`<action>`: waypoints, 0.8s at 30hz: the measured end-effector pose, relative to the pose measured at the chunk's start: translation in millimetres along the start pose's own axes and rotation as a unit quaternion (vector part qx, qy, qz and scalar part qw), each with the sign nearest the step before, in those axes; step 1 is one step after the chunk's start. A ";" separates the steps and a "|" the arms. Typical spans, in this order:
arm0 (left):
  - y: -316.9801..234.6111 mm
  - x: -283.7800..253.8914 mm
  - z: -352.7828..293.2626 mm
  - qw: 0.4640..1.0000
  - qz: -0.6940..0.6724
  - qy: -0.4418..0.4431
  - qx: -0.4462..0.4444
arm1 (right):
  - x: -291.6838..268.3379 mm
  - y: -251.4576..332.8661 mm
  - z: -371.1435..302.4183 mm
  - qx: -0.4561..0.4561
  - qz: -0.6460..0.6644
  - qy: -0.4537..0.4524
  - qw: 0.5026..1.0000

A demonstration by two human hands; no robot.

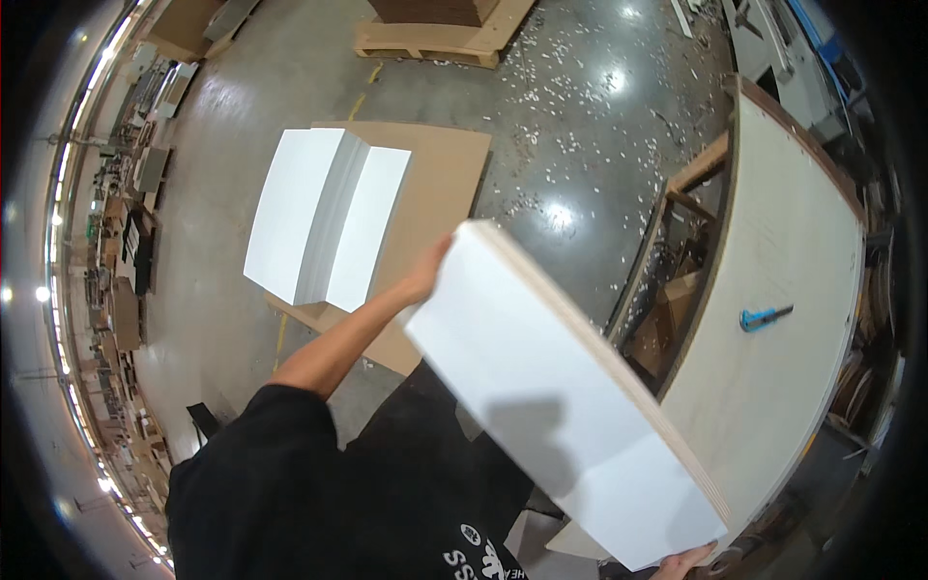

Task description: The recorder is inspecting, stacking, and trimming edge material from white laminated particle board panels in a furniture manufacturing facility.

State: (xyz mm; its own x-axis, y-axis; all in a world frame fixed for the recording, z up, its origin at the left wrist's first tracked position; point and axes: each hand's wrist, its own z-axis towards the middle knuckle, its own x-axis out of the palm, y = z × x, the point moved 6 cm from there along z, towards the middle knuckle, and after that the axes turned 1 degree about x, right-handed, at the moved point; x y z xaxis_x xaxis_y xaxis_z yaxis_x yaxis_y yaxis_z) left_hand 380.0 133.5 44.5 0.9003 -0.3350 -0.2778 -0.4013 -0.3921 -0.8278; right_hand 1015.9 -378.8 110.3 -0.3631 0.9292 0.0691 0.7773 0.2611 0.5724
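Observation:
A thick stack of white panels with pale brown layered edges is held tilted in front of my body, between both hands. My left hand grips its far left end, with most of the fingers hidden behind it. At the near right corner, my right hand is closed on the stack's edge, and only part of the hand shows. Left of these, two more piles of white panels lie side by side, one higher than the other. They rest on a brown cardboard sheet on the floor.
On my right stands a pale-topped workbench with a blue utility knife on it. Under it is an open shelf holding scraps. White chips litter the concrete floor. A loaded wooden pallet sits ahead; shelving and boxes line the far left.

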 end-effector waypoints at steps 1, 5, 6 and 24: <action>47.8 -49.7 -18.2 0.998 -0.001 -0.068 0.000 | 24.0 -3.4 -2.8 0.010 -0.007 0.001 1.000; 156.2 -192.0 -125.7 0.961 0.021 -0.143 -0.236 | 131.9 -0.9 -33.4 0.029 -0.070 -0.022 0.997; 208.1 -235.2 -160.9 0.960 -0.007 -0.209 -0.189 | 176.2 -7.3 -30.0 0.025 -0.098 -0.002 0.995; 449.7 -270.6 -371.8 0.659 -0.492 -0.490 -0.290 | 957.1 -304.8 -33.1 -0.031 -0.611 0.422 0.669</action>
State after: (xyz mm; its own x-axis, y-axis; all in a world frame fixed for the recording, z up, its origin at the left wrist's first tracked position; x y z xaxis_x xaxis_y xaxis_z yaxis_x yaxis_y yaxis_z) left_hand -106.7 -270.7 -71.3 0.3353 0.9281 -0.1622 0.7161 -0.3629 -0.5963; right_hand 414.5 422.2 29.0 -0.8894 -0.4534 -0.0586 -0.3772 0.6552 0.6546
